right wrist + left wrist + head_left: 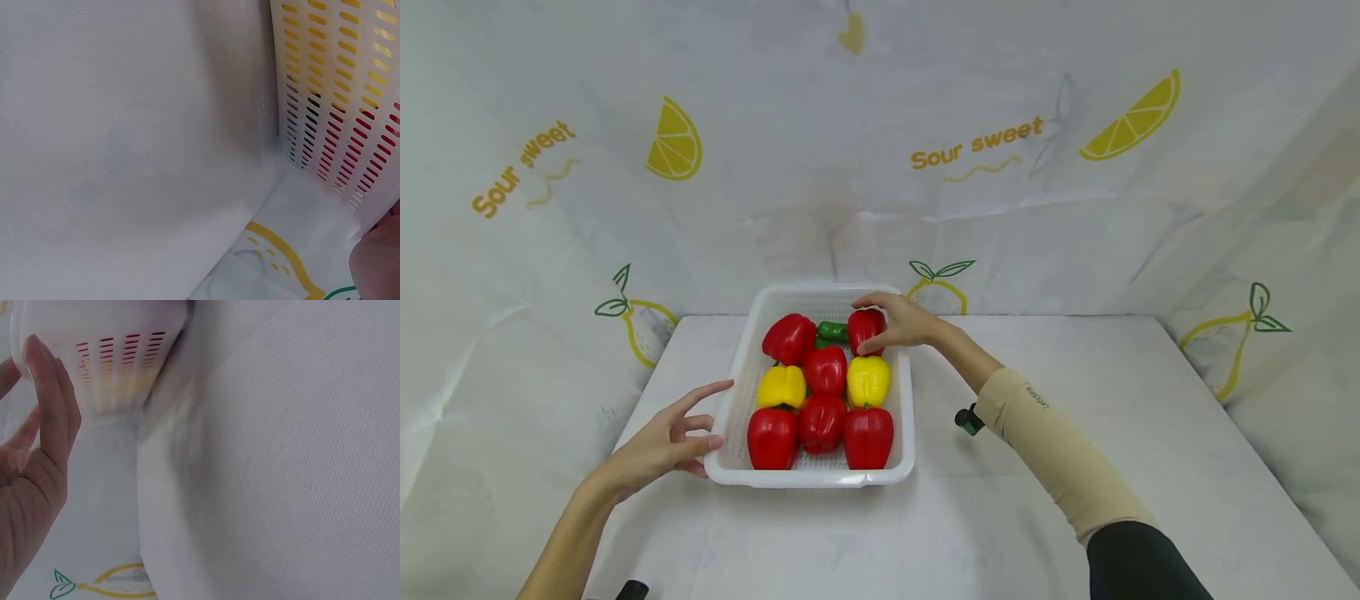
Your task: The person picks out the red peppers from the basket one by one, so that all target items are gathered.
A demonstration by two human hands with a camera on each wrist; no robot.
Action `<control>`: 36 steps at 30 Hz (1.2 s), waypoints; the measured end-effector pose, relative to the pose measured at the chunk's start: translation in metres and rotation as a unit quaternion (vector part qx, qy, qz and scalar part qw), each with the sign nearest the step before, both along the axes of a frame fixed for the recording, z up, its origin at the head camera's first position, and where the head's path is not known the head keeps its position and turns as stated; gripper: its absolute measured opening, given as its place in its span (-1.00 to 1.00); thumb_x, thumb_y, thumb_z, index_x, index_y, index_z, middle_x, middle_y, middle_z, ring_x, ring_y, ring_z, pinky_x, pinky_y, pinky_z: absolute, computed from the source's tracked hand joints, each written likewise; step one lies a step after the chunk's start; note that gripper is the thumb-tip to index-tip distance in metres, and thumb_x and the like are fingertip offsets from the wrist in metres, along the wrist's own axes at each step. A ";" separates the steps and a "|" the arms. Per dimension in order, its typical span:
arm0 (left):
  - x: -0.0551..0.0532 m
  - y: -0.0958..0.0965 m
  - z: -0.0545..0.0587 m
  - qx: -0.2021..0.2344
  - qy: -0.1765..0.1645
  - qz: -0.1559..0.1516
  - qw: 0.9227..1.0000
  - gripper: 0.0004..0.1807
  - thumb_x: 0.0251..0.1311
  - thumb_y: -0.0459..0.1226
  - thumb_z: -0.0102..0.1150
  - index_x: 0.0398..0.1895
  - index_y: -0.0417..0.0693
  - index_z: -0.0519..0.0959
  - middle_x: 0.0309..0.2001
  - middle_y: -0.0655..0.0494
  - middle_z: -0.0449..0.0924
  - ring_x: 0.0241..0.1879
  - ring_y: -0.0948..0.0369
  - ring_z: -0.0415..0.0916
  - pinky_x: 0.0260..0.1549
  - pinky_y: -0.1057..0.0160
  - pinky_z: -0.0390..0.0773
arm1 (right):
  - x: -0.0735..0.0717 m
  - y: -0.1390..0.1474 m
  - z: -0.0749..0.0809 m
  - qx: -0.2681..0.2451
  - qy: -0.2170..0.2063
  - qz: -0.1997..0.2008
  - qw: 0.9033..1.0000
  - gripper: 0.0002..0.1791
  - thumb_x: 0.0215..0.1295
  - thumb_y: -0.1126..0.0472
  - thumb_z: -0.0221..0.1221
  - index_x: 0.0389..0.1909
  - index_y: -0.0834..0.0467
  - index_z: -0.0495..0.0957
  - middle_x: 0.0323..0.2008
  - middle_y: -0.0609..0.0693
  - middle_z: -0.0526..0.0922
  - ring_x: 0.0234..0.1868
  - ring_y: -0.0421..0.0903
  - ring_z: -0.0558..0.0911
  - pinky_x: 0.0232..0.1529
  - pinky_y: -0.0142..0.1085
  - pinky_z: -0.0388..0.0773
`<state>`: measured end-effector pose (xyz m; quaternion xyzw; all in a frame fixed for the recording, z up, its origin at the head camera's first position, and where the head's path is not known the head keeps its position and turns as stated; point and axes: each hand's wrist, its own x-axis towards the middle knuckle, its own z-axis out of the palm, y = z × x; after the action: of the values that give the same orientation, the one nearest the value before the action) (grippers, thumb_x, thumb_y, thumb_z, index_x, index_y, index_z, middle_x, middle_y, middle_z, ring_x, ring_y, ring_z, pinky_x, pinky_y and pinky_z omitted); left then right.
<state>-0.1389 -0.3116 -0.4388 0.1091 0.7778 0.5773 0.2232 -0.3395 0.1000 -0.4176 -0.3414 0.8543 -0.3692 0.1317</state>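
A white perforated plastic basket (pixel 811 478) stands on the table, filled with red and yellow bell peppers. My right hand (pixel 901 322) reaches over its far right corner and grips a red bell pepper (pixel 867 327) between thumb and fingers. Just left of that pepper lies a green pepper (pixel 832 332). Below it sits a yellow bell pepper (pixel 868 382). My left hand (pixel 662 440) is at the basket's left rim, fingers spread and fingertips right at the edge; in the left wrist view the fingers (pixel 53 394) lie along the slotted basket wall (pixel 119 362).
The table (pixel 1045 467) has a white cover. Behind it rises a white backdrop (pixel 820 167) printed with lemons and lettering. A small black device (pixel 970 419) shows beneath my right wrist, and another dark object (pixel 633 590) is at the bottom left.
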 end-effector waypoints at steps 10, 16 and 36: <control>-0.001 -0.002 -0.001 -0.011 -0.005 0.005 1.000 -0.12 0.52 -0.27 0.23 0.76 0.20 0.02 -0.07 0.01 0.72 -0.14 -0.03 0.78 -0.14 0.00 0.85 | -0.002 0.002 0.000 0.019 0.019 0.020 0.999 -0.08 0.20 0.12 0.59 0.53 0.29 0.42 0.53 0.19 0.49 0.55 0.18 0.43 0.58 0.09 0.46; -0.001 -0.001 -0.001 -0.005 -0.005 0.004 1.000 -0.12 0.52 -0.26 0.23 0.77 0.20 0.01 -0.07 0.00 0.73 -0.15 -0.02 0.78 -0.15 0.00 0.85 | -0.002 0.002 0.000 0.027 0.026 0.027 0.999 -0.06 0.20 0.13 0.59 0.55 0.30 0.40 0.54 0.19 0.48 0.55 0.18 0.44 0.57 0.05 0.49; 0.000 0.000 -0.001 0.007 -0.004 -0.004 1.000 -0.14 0.54 -0.28 0.21 0.76 0.19 0.02 -0.09 0.02 0.71 -0.17 0.00 0.79 -0.15 0.03 0.85 | 0.004 0.003 -0.004 -0.006 0.040 0.010 0.999 -0.16 0.20 0.19 0.59 0.48 0.28 0.48 0.47 0.18 0.56 0.46 0.15 0.52 0.45 0.00 0.61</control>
<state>-0.1387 -0.3120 -0.4396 0.1115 0.7727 0.5820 0.2277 -0.3358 0.1033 -0.4214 -0.3652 0.8532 -0.3590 0.0992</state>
